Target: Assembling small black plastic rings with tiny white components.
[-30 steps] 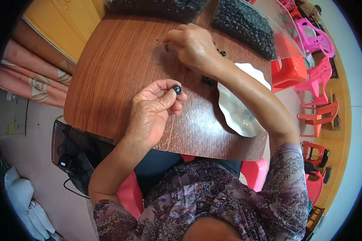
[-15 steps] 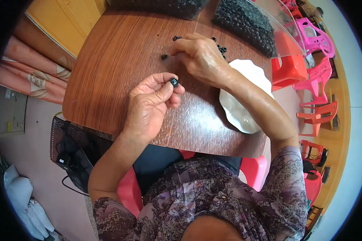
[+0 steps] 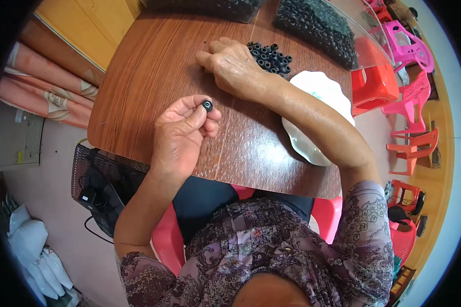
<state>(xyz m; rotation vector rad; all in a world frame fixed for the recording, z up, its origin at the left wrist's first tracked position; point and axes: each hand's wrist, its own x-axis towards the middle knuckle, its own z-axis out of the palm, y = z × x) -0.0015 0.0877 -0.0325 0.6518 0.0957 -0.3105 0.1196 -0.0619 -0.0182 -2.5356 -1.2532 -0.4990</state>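
My left hand [image 3: 182, 130] is closed, pinching a small black cylindrical piece [image 3: 207, 105] between thumb and fingertips. A pale mark shows on the end of this piece. Farther out, my right hand [image 3: 233, 66] rests low over the table with its fingers bent downward. Its fingertips are mostly hidden, so whatever they pinch cannot be made out. Just right of that hand lies a pile of small black hollow pieces [image 3: 270, 59]. A white scalloped plate [image 3: 305, 148] is partly covered by my right forearm.
The brown wood-grain table [image 3: 138, 92] has clear bins at its far edge, one bin of black pieces [image 3: 317, 30] standing at far right. Red stools [image 3: 376, 84] and pink chairs [image 3: 412, 100] are to the right. Below the table's left side sits a black basket [image 3: 105, 184].
My right hand has moved left, uncovering the pile. A small dark piece left of that hand is no longer visible. My left hand still holds its black piece; the view has shifted slightly.
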